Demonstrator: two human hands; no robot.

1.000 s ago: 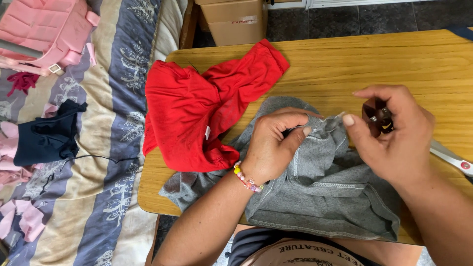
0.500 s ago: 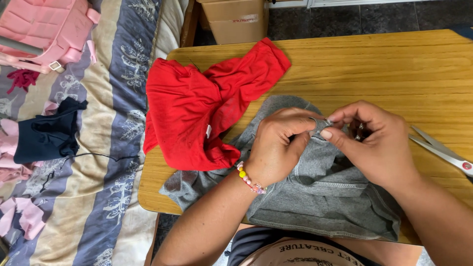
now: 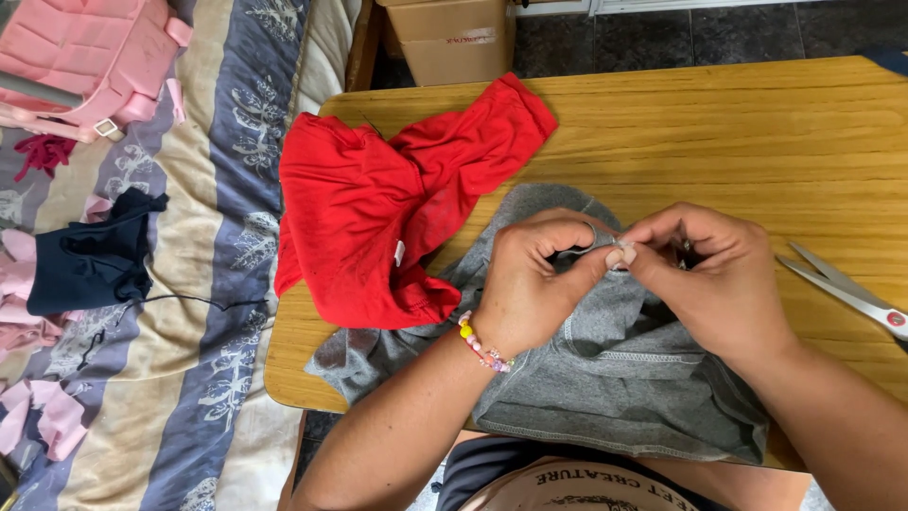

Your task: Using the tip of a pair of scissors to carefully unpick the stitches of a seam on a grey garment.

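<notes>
Both hands meet over the grey garment (image 3: 615,378), which lies on the near edge of the wooden table (image 3: 719,132) — the left hand (image 3: 530,284) and the right hand (image 3: 709,279) each pinch a little fold of its grey cloth, fingertips almost touching. A red shirt (image 3: 388,218) lies bunched just to the left, touching the grey one. Scissors (image 3: 846,289) rest on the table at the right — near the right hand, not touching it.

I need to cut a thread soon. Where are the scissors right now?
In the head view, the metal scissors with a red pivot lie open on the wooden table at the far right edge, just right of the right hand.
</notes>
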